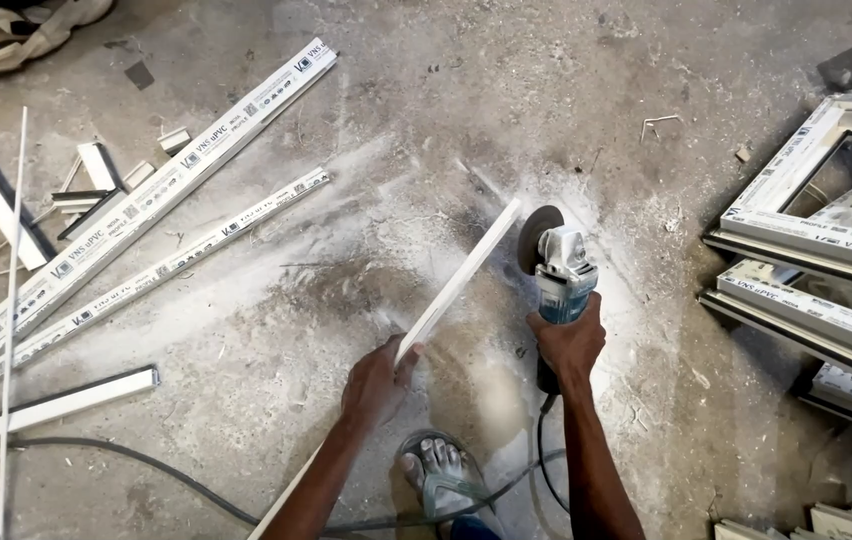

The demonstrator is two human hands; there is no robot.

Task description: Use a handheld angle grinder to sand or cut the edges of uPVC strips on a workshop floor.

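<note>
Head view, read left to right. Left third of the frame: long white window profiles (146,190) lie diagonally on the dusty concrete floor (426,100), with short offcuts (96,165) above them and a dark cable (146,465) curving along the lower edge. Centre: the left hand (378,385) has its fingers (408,352) clamped on a thin white strip (461,280), which rises diagonally from the lower centre to its upper end just beside the grinder disc (538,238). Below, a sandalled foot (438,475) rests on the floor. Right of centre: the right hand (571,345) is wrapped tight around the body of a blue-grey angle grinder (558,272) (whether the disc is spinning cannot be told). Right edge: stacked white window frames (816,240). Risk, as judged: the strip is steadied by one hand alone, so the disc could snatch it and kick it aside; bare fingers and toes lie near the cutting line, and the trailing cord passes close to the foot.
</note>
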